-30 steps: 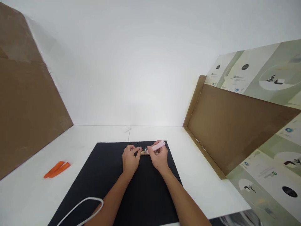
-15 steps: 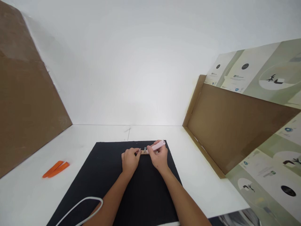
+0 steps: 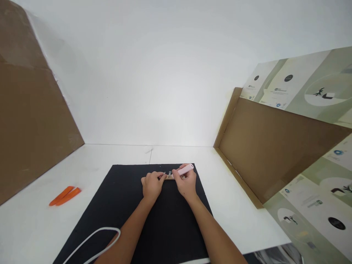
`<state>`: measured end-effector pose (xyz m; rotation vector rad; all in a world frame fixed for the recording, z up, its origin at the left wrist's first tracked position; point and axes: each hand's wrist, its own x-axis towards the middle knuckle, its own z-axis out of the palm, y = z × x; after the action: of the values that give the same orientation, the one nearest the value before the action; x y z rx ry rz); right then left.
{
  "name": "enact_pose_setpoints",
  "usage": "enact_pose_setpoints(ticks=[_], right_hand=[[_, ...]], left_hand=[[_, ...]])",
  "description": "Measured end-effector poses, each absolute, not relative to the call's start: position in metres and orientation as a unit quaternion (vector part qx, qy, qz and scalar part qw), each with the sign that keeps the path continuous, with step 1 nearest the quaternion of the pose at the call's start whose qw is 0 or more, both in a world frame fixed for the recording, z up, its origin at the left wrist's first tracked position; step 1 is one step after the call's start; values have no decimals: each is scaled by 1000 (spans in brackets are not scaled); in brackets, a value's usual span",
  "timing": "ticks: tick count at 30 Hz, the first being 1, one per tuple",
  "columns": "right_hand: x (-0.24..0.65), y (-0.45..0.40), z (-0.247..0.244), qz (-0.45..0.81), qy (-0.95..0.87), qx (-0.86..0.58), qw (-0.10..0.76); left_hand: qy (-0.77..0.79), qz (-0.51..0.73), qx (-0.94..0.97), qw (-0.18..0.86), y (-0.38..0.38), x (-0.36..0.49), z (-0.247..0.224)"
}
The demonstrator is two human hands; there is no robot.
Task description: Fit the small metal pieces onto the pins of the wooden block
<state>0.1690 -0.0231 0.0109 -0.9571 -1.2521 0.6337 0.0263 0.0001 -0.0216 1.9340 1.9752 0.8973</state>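
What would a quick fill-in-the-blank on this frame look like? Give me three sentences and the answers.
The right hand holds a tool with a ____ handle.
A small tan strip sits beside the left hand on a ____ mat.
Two orange plastic pieces lie to the ____ of the mat.

Missing words: pink; black; left.

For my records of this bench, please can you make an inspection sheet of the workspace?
Surface: black mat on a white table.
Job's things: tan strip with small metal parts.
Clutter: two orange plastic strips on the table.
Grippers: bare hands only; right hand grips a pink handle; left hand pinches something too small to tell.
Cables: white cable looped over the mat.
Surroundings: cardboard panels and printed posters.
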Motion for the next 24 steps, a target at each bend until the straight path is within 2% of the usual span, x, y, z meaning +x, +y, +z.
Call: enact_pose_setpoints(ticks=[12, 24], right_hand=[[171, -22, 9, 274, -559, -434, 652], [170, -25, 16, 277, -550, -432, 659]], left_hand=[[666, 357, 646, 112, -15, 31, -11], [697, 285, 650, 106, -20, 31, -6]])
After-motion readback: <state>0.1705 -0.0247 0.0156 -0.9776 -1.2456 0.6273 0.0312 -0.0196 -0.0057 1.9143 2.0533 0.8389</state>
